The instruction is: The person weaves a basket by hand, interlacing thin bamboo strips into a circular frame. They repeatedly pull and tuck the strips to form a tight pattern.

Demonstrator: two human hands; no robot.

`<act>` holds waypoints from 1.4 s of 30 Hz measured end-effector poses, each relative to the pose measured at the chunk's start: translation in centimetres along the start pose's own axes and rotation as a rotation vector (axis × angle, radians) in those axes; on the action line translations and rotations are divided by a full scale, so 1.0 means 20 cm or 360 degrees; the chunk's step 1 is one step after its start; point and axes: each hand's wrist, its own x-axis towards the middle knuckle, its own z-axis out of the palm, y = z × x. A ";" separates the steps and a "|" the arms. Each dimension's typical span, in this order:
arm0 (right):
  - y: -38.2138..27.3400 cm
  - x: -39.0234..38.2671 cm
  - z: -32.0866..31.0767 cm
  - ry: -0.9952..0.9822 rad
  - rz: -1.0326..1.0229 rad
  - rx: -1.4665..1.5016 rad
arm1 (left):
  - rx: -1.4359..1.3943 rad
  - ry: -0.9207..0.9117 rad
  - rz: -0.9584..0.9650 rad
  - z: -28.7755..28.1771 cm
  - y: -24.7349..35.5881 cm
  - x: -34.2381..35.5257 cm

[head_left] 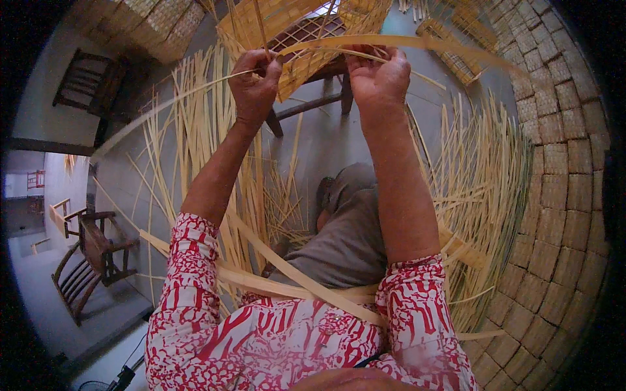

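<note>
Both arms reach up to a half-woven bamboo basket [297,73] on a dark wooden stool [313,103]. Pinched fingers of my left hand [256,83] hold a thin bamboo strip [189,95], whose long end trails off to the lower left. My right hand [378,77] has its fingers curled at the basket's edge, closed on a bamboo strip; the fingertips are partly hidden. A wider pale bamboo strip [450,44] arches over that hand and runs out to the right. Between the hands, the basket shows an open lattice and loose upright ends.
Long loose bamboo strips lie at left [189,130] and right [479,176]. Some wide strips [293,270] cross my lap. Stacked woven panels [554,208] line the right side. Dark wooden chairs [104,244] stand at left, and another woven piece [450,52] lies beyond my right hand.
</note>
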 end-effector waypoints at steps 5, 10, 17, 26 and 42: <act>0.03 0.00 0.03 0.0014 -0.0165 -0.0301 | -0.0039 0.0157 0.0067 0.01 -0.04 0.02; 0.05 -0.06 0.08 -0.0138 -0.0337 -0.0567 | -0.0050 0.0153 0.0003 0.00 -0.04 0.04; 0.08 -0.01 0.11 -0.0869 -0.0926 -0.1173 | 0.0096 -0.0049 0.0184 -0.06 -0.03 0.09; -0.04 -0.03 -0.04 -0.0880 0.0121 -0.0937 | -0.0016 -0.0301 -0.0149 -0.25 -0.12 0.07; -0.10 0.29 -0.26 -0.1082 0.0297 0.0067 | 0.0071 -0.0650 -0.0277 -0.46 -0.15 0.03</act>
